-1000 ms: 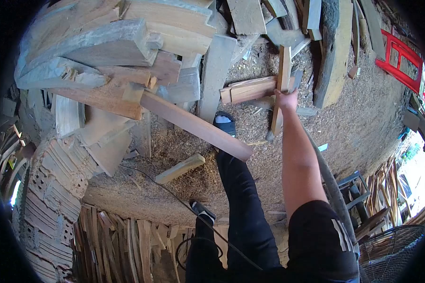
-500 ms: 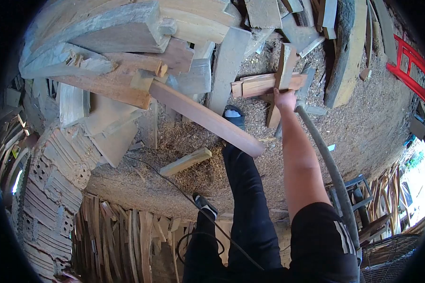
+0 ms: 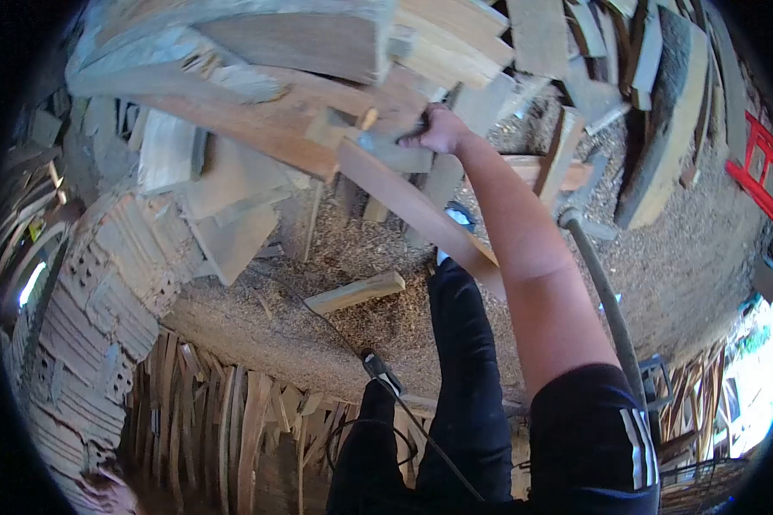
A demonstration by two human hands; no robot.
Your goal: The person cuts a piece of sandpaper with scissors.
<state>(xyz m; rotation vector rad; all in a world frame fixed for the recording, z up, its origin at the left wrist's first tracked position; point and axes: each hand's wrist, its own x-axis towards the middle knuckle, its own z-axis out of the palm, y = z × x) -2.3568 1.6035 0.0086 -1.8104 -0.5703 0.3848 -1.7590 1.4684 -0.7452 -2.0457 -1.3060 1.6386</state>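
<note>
My right hand (image 3: 441,130) is over the wood pile at upper centre, its fingers apart beside a flat reddish board (image 3: 404,103); it holds nothing that I can see. Below it a long planed plank (image 3: 421,206) slants down to the right, partly behind my forearm. To the right, an upright block (image 3: 560,154) rests across flat reddish pieces (image 3: 524,166). At the lower left edge, my left hand (image 3: 110,493) shows with its fingers spread, near stacked hollow bricks (image 3: 77,390).
A short wood piece (image 3: 356,293) lies on the sawdust-covered ground near my feet. A dark cable (image 3: 335,330) crosses the ground to my legs. A grey hose (image 3: 601,283) runs along my right side. A red frame (image 3: 760,167) stands far right; slats (image 3: 253,438) stand behind me.
My right hand has let go of the upright block and moved left to the pile. The view has shifted, and more of my left hand shows at the lower left.
</note>
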